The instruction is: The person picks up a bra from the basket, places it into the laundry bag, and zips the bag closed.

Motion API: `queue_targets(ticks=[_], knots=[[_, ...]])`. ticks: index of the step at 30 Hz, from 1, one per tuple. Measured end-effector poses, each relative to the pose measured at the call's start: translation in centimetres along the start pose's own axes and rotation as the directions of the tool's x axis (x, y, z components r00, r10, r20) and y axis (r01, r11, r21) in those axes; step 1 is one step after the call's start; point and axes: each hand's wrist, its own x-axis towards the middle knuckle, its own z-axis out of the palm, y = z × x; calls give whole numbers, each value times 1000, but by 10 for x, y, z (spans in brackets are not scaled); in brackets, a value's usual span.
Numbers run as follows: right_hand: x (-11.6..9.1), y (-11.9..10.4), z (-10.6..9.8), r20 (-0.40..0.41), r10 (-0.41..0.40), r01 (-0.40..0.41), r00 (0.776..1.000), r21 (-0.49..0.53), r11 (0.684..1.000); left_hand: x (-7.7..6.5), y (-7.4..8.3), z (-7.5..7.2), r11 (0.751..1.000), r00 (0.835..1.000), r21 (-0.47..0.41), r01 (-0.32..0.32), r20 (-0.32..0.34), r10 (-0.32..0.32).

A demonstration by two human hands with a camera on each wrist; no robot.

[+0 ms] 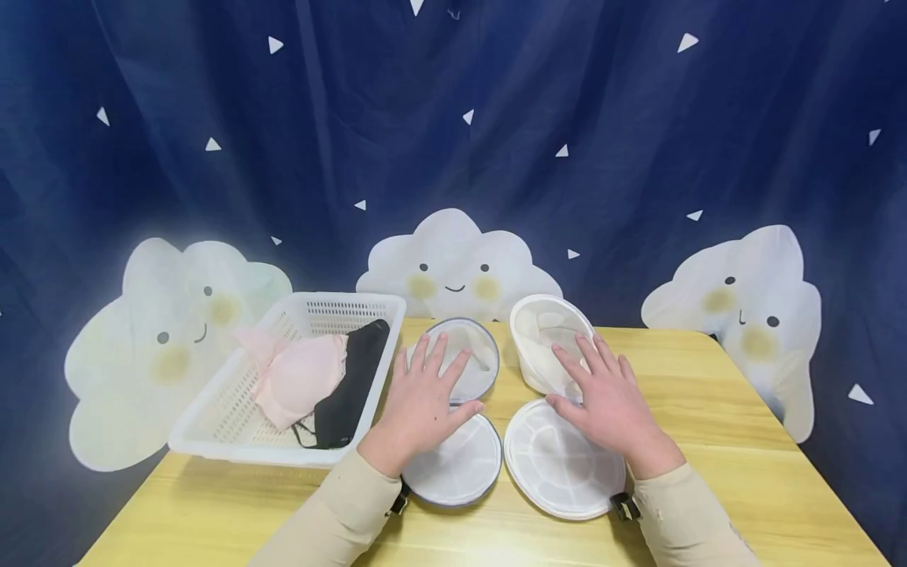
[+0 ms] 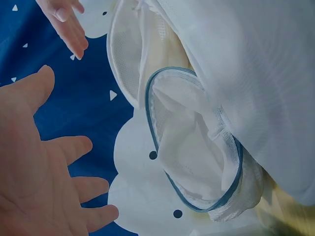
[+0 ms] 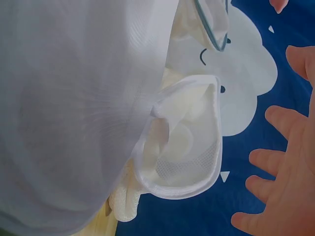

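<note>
My left hand (image 1: pixel 423 403), palm down with fingers spread, hovers over a white mesh laundry bag (image 1: pixel 482 358) with a blue-grey rim. That bag's round flap (image 1: pixel 457 472) is folded open toward me. Fingers apart and holding nothing, my right hand (image 1: pixel 615 408) is above a second mesh laundry bag (image 1: pixel 537 316), this one rimmed in white. Its flap (image 1: pixel 560 465) also lies open on the near side. In the left wrist view the blue-rimmed mouth (image 2: pixel 192 147) gapes beside the hand; the right wrist view shows the white-rimmed mouth (image 3: pixel 189 152).
At the left stands a white plastic basket (image 1: pixel 283 455) with perforated sides. Inside lie a pink bra (image 1: pixel 301 382) and a black garment (image 1: pixel 357 378) with a thin strap. All rest on a wooden table (image 1: pixel 751 488), backed by a dark blue curtain (image 1: pixel 496 71) with clouds.
</note>
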Motion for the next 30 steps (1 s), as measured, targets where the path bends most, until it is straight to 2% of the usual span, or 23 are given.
queue_targets(ticks=[9, 15, 25, 30], knots=[[-1, 0, 0, 5, -2, 2, 1000, -5, 1000, 0, 1, 0, 1000, 1000, -15, 0, 4, 0], [-2, 1, -2, -1, 6, -6, 1000, 34, 999, 0, 1, 2, 1000, 1000, -23, 7, 19, -7], [3, 20, 1, -28, 26, -23, 999, 105, 994, 1, 3, -1, 999, 1000, -40, 6, 12, -6], [8, 27, 3, -18, 69, -66, 997, 119, 991, -2, 6, -1, 998, 1000, -59, 3, 28, -1]])
